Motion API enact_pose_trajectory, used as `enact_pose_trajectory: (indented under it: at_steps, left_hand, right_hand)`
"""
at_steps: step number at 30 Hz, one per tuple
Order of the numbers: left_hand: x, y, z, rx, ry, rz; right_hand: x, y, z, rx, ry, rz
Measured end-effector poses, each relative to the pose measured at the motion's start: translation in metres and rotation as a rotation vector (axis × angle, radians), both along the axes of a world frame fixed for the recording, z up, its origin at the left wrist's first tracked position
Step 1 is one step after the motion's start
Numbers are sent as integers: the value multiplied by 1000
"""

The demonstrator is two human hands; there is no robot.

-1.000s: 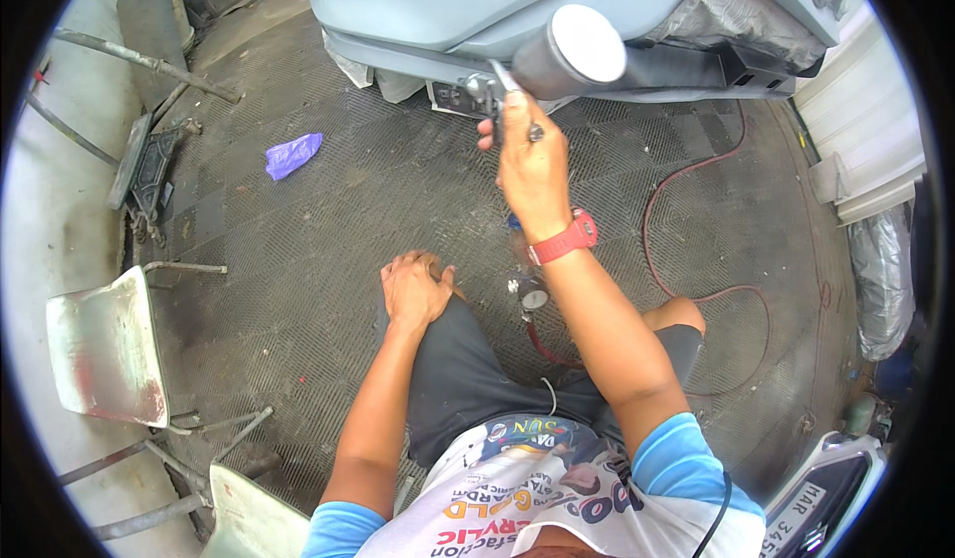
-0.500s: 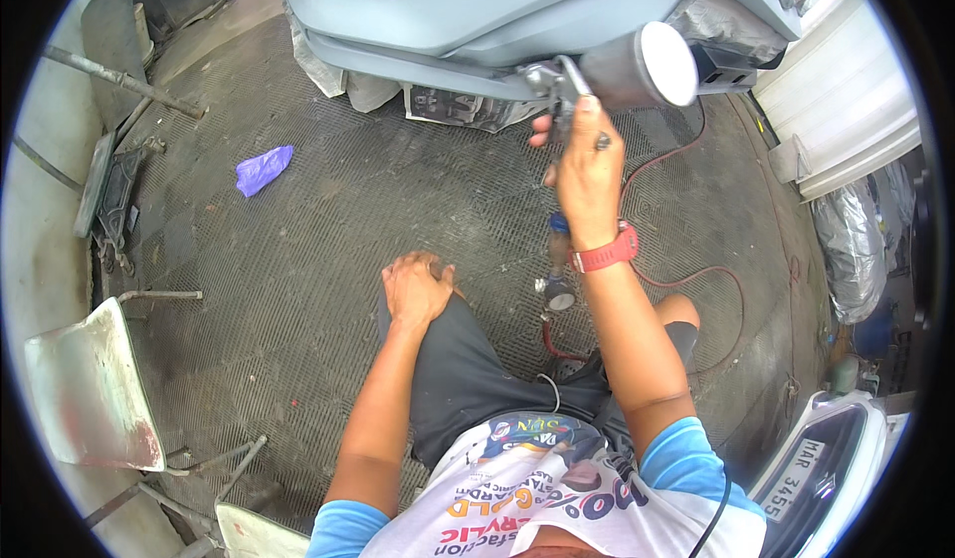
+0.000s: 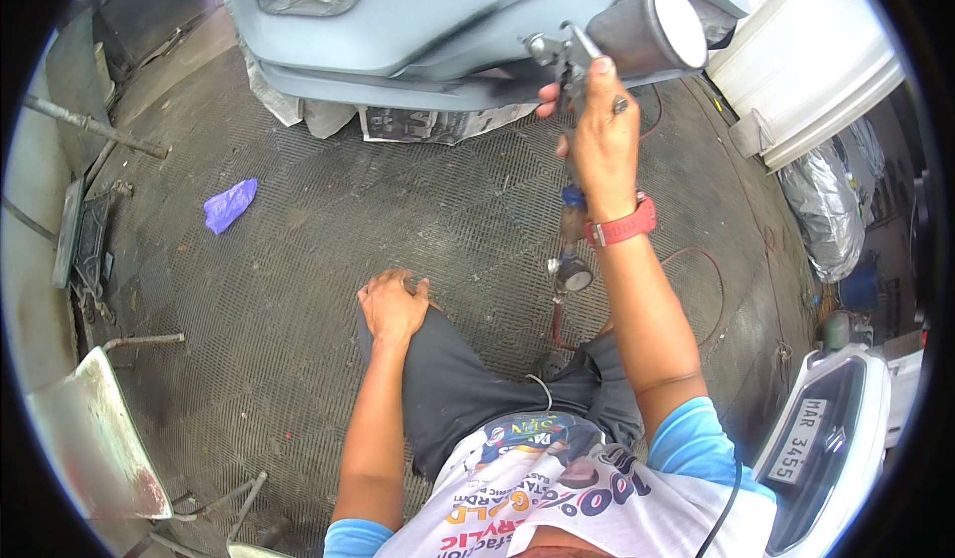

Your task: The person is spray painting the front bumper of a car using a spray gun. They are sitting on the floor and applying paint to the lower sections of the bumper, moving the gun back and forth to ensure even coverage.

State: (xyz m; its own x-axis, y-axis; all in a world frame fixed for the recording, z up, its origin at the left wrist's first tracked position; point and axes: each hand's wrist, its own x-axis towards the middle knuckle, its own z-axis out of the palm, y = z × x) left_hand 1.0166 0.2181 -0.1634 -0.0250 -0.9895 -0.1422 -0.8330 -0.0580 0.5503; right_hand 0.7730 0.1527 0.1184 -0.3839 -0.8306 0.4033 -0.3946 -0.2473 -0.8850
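Note:
My right hand (image 3: 607,150) is closed around a metal spray gun (image 3: 575,56) with a grey paint cup (image 3: 637,41) on it, the cup's pale end turned to the right. The gun is held just in front of a pale grey-blue car bumper (image 3: 398,6), which bears dark streaks beside the gun. Below the grip hangs a blue-collared fitting (image 3: 574,205) with a round gauge (image 3: 574,276). My left hand (image 3: 393,309) rests on my left knee, its fingers draped over it and apparently holding nothing.
A red hose (image 3: 714,284) curves across the ribbed floor on the right. A purple piece of plastic (image 3: 231,206) lies at the left. Metal chair frames (image 3: 149,339) stand along the left side. Newspaper (image 3: 443,125) masks the bumper's underside. A white car part with a licence plate (image 3: 875,409) is at lower right.
The view has shifted to the right, so the bumper and floor things sit further left. My right hand has moved the spray gun right along the bumper. My left hand stays on the knee.

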Motion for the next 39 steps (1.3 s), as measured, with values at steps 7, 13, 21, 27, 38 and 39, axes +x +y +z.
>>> enact_pose_trajectory:
  at_steps: [7, 13, 21, 27, 38, 39]
  left_hand:
    - [-1, 0, -2, -32, -8, 2]
    - [-5, -1, -3, -55, 7, -18]
    - [-10, -4, -5, -67, -24, -25]
    - [-13, -2, -6, -78, -18, -9]
    - [-15, -2, -6, -105, -20, -2]
    - [-18, -3, -6, -109, -22, -14]
  right_hand:
    - [-54, 8, 55, -148, -24, -152]
    - [-92, 18, 83, -226, 33, -226]
    - [-93, 19, 90, -128, -133, -80]
    - [-128, 10, 96, -175, -102, -183]
    - [-64, 16, 69, 41, -18, -11]
    - [-58, 14, 58, 61, -5, 39]
